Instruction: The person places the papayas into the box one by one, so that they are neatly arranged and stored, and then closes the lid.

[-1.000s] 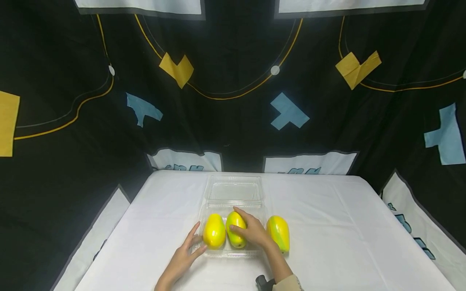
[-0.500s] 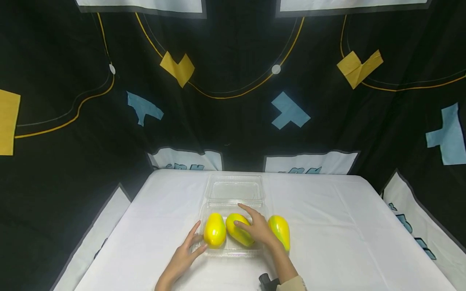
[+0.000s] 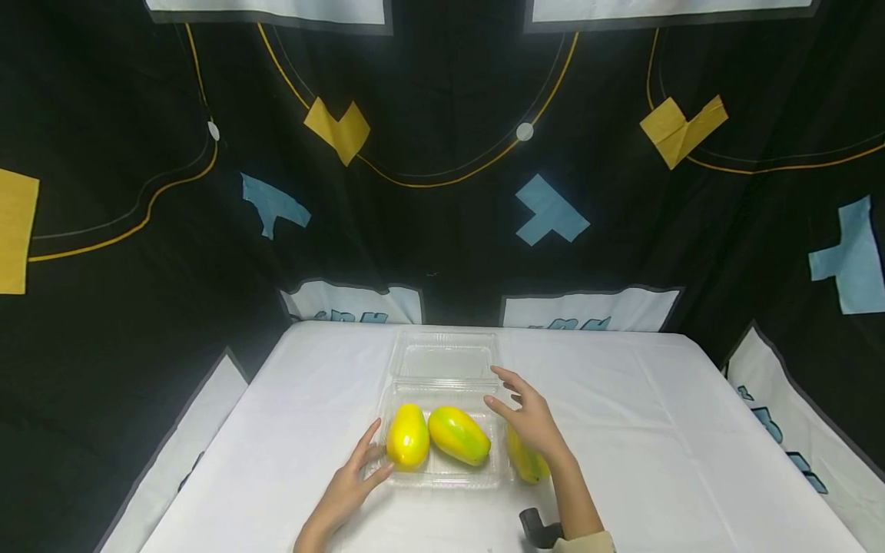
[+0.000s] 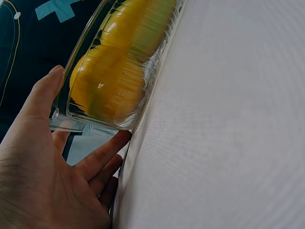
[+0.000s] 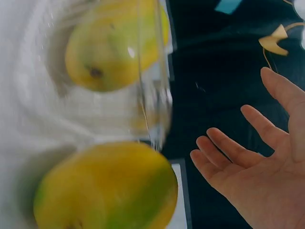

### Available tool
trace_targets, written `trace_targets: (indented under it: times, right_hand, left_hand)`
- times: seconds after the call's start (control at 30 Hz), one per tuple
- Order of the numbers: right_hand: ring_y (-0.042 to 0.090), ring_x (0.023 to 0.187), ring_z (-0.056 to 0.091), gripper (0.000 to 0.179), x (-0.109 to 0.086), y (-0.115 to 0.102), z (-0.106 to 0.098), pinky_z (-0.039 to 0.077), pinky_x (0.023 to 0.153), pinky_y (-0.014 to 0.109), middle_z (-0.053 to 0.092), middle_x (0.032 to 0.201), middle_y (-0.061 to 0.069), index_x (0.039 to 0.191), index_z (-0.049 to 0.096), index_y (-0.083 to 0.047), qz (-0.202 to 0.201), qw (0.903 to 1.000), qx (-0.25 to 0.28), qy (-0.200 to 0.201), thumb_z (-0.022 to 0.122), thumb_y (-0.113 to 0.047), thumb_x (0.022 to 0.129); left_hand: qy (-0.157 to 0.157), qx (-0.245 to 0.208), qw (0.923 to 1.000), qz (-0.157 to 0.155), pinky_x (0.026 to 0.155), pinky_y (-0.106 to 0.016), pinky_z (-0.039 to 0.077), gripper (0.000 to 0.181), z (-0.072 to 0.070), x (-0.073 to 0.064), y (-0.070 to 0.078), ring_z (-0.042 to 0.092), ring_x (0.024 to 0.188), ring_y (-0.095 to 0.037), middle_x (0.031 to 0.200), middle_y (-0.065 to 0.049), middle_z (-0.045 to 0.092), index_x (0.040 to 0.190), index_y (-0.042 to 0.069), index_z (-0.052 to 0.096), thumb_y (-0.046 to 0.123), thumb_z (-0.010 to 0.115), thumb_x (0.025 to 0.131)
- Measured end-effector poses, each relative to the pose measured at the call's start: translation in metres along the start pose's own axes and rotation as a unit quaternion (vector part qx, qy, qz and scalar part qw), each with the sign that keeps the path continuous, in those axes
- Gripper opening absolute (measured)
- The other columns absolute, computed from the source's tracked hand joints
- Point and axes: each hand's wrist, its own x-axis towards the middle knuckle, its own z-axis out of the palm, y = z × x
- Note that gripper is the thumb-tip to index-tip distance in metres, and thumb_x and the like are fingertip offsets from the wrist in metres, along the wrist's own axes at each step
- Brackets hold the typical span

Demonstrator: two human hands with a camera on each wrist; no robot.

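Note:
A clear plastic clamshell box [image 3: 442, 395] lies with its lid [image 3: 445, 361] folded back. Inside it, one yellow mango [image 3: 408, 438] stands lengthwise at the left, and a second mango [image 3: 459, 436] slants beside it. My left hand [image 3: 346, 488] rests against the box's left front corner, fingers spread; in the left wrist view its thumb [image 4: 45, 93] is at the rim. Over the box's right side hovers my right hand [image 3: 531, 422], fingers loosely extended and holding nothing. Below it a third mango [image 3: 527, 461], partly hidden by the hand, lies outside the box, close to its right wall.
White cloth covers the table [image 3: 636, 445]. Behind it hangs a dark patterned curtain [image 3: 442, 246]. A dark wrist-worn device [image 3: 539, 530] shows at the right forearm.
My right hand has let go of the second mango and moved right, over the third one. The second mango has turned from upright to slanting. My left hand has stayed in place.

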Motion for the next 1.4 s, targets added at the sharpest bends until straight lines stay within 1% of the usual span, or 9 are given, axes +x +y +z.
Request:
trace_targets:
  times: [0.17,0.37,0.53,0.77,0.87,1.0,1.13,1.27,1.4]
  right_hand:
    - [0.029,0.126,0.041,0.056,-0.002,0.006,-0.013,0.035,0.102,0.046,0.043,0.14,0.005,0.134,0.047,-0.021,-0.003,0.9993,0.027,0.026,0.067,-0.035,0.084]
    - [0.028,0.127,0.04,0.058,-0.006,0.022,-0.02,0.033,0.103,0.045,0.042,0.14,0.005,0.135,0.045,-0.022,0.004,0.9976,0.042,0.056,0.067,-0.038,0.084]
    - [0.031,0.127,0.038,0.059,-0.011,0.032,-0.025,0.031,0.104,0.047,0.04,0.141,0.008,0.136,0.044,-0.018,0.01,0.9959,0.052,0.073,0.067,-0.034,0.085]
    - [0.038,0.124,0.039,0.055,-0.022,0.048,-0.029,0.031,0.1,0.054,0.043,0.138,0.015,0.137,0.044,-0.016,-0.006,0.9935,0.058,0.098,0.065,-0.028,0.087]
    - [0.036,0.125,0.039,0.056,-0.024,0.069,-0.03,0.034,0.1,0.051,0.042,0.139,0.014,0.139,0.041,-0.02,-0.011,0.9943,0.049,0.094,0.063,-0.03,0.088]
    - [0.036,0.125,0.039,0.057,-0.03,0.078,-0.031,0.034,0.099,0.051,0.041,0.14,0.014,0.14,0.04,-0.023,0.007,0.9954,0.036,0.088,0.062,-0.032,0.089]
    - [0.04,0.125,0.037,0.057,-0.038,0.067,-0.033,0.03,0.1,0.055,0.04,0.139,0.02,0.138,0.042,-0.019,0.038,0.994,0.063,0.081,0.065,-0.029,0.087]
    - [0.039,0.128,0.034,0.06,-0.044,0.067,-0.036,0.029,0.102,0.053,0.038,0.14,0.021,0.138,0.042,-0.02,0.072,0.9912,0.098,0.051,0.068,-0.029,0.085]
    - [0.04,0.129,0.033,0.062,-0.05,0.071,-0.035,0.029,0.101,0.058,0.037,0.141,0.02,0.139,0.041,-0.023,0.109,0.9861,0.123,0.022,0.069,-0.029,0.084]
  left_hand:
    - [-0.001,0.003,1.0,-0.006,0.086,-0.077,0.02,0.074,0.0,0.0,0.002,0.039,0.124,-0.043,0.13,-0.014,0.052,0.147,0.03,0.018,0.045,0.059,0.087]
    - [0.001,0.0,1.0,-0.005,0.086,-0.078,0.02,0.075,0.0,0.0,0.0,0.038,0.124,-0.044,0.131,-0.015,0.052,0.148,0.029,0.018,0.045,0.06,0.087]
    - [0.001,0.001,1.0,-0.002,0.086,-0.078,0.019,0.075,0.001,0.001,-0.002,0.038,0.124,-0.044,0.13,-0.015,0.052,0.148,0.029,0.018,0.045,0.059,0.087]
    - [0.004,-0.001,1.0,0.001,0.087,-0.077,0.019,0.075,0.002,0.002,-0.003,0.039,0.123,-0.044,0.129,-0.014,0.053,0.148,0.03,0.019,0.044,0.06,0.087]
    - [0.004,-0.002,1.0,-0.001,0.087,-0.077,0.02,0.075,0.002,0.002,-0.003,0.04,0.123,-0.043,0.129,-0.013,0.053,0.148,0.03,0.019,0.045,0.06,0.086]
    - [0.003,0.003,1.0,-0.003,0.087,-0.077,0.02,0.075,0.002,0.002,-0.003,0.04,0.123,-0.043,0.129,-0.014,0.053,0.147,0.031,0.019,0.046,0.06,0.086]
    - [0.003,0.007,1.0,-0.002,0.087,-0.077,0.021,0.074,0.001,0.002,-0.001,0.04,0.123,-0.043,0.13,-0.014,0.052,0.147,0.032,0.018,0.046,0.059,0.087]
    - [0.004,0.007,0.9999,-0.007,0.087,-0.077,0.021,0.075,0.001,0.001,-0.001,0.04,0.123,-0.043,0.131,-0.014,0.051,0.147,0.034,0.018,0.046,0.06,0.086]
    - [0.002,0.005,0.9999,-0.011,0.086,-0.077,0.021,0.075,0.001,0.002,-0.002,0.039,0.124,-0.043,0.132,-0.015,0.05,0.147,0.035,0.018,0.047,0.06,0.086]
